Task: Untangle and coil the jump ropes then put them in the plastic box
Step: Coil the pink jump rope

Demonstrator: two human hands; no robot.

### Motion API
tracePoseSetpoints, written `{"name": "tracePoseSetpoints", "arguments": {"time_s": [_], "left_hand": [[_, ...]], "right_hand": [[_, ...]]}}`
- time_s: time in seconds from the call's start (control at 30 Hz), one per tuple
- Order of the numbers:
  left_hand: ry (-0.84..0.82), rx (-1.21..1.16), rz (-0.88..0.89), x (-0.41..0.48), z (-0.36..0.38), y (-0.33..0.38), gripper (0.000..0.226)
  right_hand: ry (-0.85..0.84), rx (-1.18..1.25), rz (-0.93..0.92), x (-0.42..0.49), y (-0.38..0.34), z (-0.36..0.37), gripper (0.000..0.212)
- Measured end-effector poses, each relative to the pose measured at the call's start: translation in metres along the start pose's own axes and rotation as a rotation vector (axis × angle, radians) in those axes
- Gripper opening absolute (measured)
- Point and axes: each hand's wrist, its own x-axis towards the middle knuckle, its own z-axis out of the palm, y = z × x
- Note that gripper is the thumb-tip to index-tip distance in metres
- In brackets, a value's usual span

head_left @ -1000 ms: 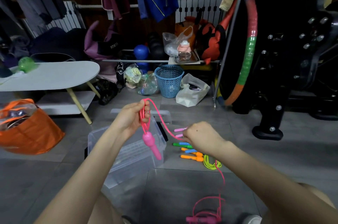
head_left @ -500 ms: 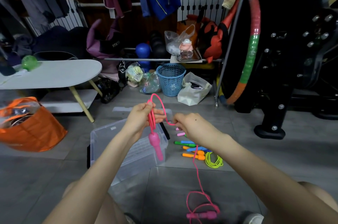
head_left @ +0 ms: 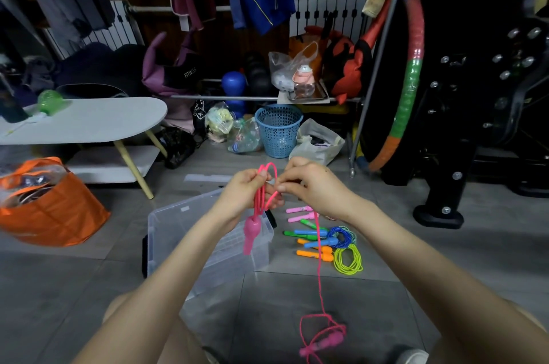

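Observation:
My left hand (head_left: pixel 243 194) grips several loops of the hot-pink jump rope (head_left: pixel 318 250), and one pink handle (head_left: pixel 251 232) hangs below it over the clear plastic box (head_left: pixel 178 224). Close beside it, my right hand (head_left: pixel 312 185) pinches the same rope. The cord runs down from there to the floor, where the other pink handle (head_left: pixel 325 343) lies in a loose tangle. Right of the box lie more ropes: light pink handles (head_left: pixel 300 213), green and blue handles with a blue coil (head_left: pixel 341 235), and orange handles with a yellow-green coil (head_left: pixel 348 259).
An orange bag (head_left: pixel 50 209) sits on the floor at the left under a white oval table (head_left: pixel 89 119). A blue mesh basket (head_left: pixel 277 130) and plastic bags stand behind. At the right are a colourful hoop (head_left: pixel 408 81) and a black exercise machine (head_left: pixel 475 111).
My right hand has moved left and up to meet my left hand, adding rope to the loops. The slack on the floor has shortened and the far handle has been pulled closer.

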Motion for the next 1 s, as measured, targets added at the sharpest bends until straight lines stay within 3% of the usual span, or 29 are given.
{"name": "tracePoseSetpoints", "arguments": {"time_s": [0.13, 0.3, 0.43, 0.5, 0.63, 0.73, 0.8, 0.9, 1.0], "left_hand": [[-0.124, 0.007, -0.053, -0.006, 0.003, 0.002, 0.026], [-0.215, -0.089, -0.147, -0.013, 0.012, 0.008, 0.029], [-0.291, -0.141, -0.243, -0.014, 0.005, 0.014, 0.029], [-0.318, -0.239, -0.28, -0.013, 0.004, 0.018, 0.023], [-0.348, -0.488, -0.255, -0.011, -0.008, 0.028, 0.019], [-0.406, -0.618, -0.195, -0.01, -0.023, 0.033, 0.022], [-0.383, -0.64, -0.168, -0.009, -0.031, 0.034, 0.026], [-0.214, -0.583, -0.153, -0.004, -0.033, 0.032, 0.01], [-0.032, -0.491, -0.124, 0.004, -0.032, 0.024, 0.025]], "right_hand": [[0.055, 0.102, -0.003, 0.002, 0.004, -0.003, 0.013], [0.006, 0.297, -0.001, -0.002, 0.015, -0.012, 0.033], [0.041, 0.093, -0.054, -0.008, 0.036, -0.009, 0.036], [0.12, 0.124, 0.027, -0.014, 0.046, 0.0, 0.031], [0.128, 0.463, 0.327, -0.04, 0.067, 0.024, 0.009], [0.122, 0.557, 0.511, -0.069, 0.089, 0.046, 0.013], [0.161, 0.568, 0.589, -0.083, 0.099, 0.054, 0.02], [0.278, 0.603, 0.64, -0.084, 0.089, 0.052, 0.027], [0.304, 0.454, 0.532, -0.065, 0.054, 0.028, 0.029]]}}
